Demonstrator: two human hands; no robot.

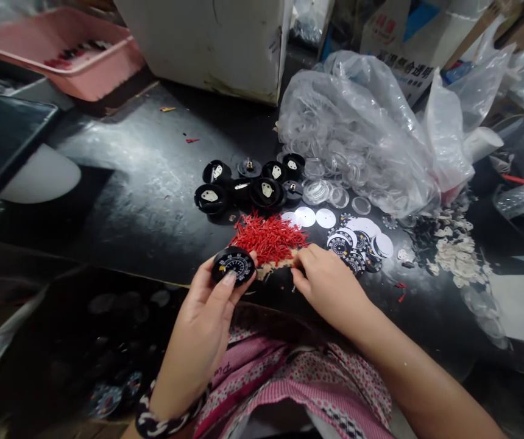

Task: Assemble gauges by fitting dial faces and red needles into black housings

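Note:
My left hand point(214, 292) grips a round black dial gauge point(233, 266), its numbered face tilted up and my thumb on the rim. My right hand point(328, 277) is at the right edge of a heap of red pointers point(269, 238), fingers curled together. Whatever they may pinch is too small to make out. Small tan bits point(273, 266) lie along the heap's near side. Behind it stand several open black cases point(210, 196) with pale plates inside. Printed dial discs point(353, 241), some showing white backs, are piled to the right.
A plastic bag point(348, 122) spills clear round covers point(317, 192) at the back right. Pale small plates point(458, 256) are heaped at the right beside a white box point(522, 305). A pink tub point(92, 70) and a large white box point(216, 49) stand at the back.

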